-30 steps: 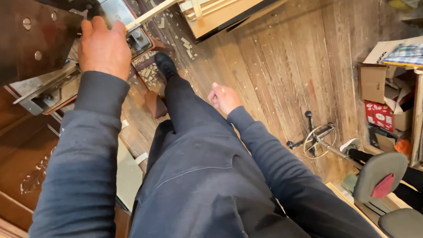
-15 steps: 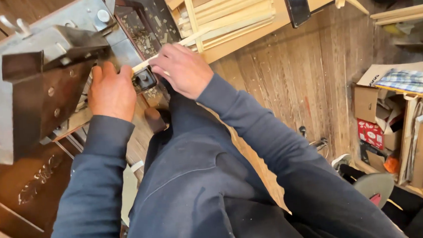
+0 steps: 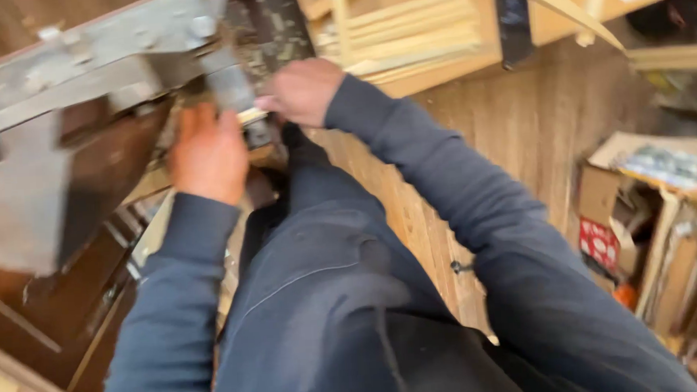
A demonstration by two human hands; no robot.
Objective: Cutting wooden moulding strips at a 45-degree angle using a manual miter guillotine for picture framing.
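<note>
My left hand (image 3: 207,152) rests against the lower edge of a grey metal machine (image 3: 67,131) at the upper left; whether it holds anything I cannot tell. My right hand (image 3: 303,91) is closed on the end of a thin pale wooden strip (image 3: 250,115) that lies at the machine's edge between both hands. Both arms wear dark blue sleeves. My dark trousers (image 3: 322,301) fill the lower middle. The view is blurred by motion.
A stack of pale wooden strips (image 3: 411,33) lies on a wooden bench at the top. A wooden plank floor (image 3: 504,132) runs to the right. Cardboard boxes (image 3: 627,205) with clutter stand at the right edge. Dark metal parts sit low left.
My right hand has come up from beside my leg to the wooden strip at the machine. My left hand stays at the machine. The camera has swung and moved closer.
</note>
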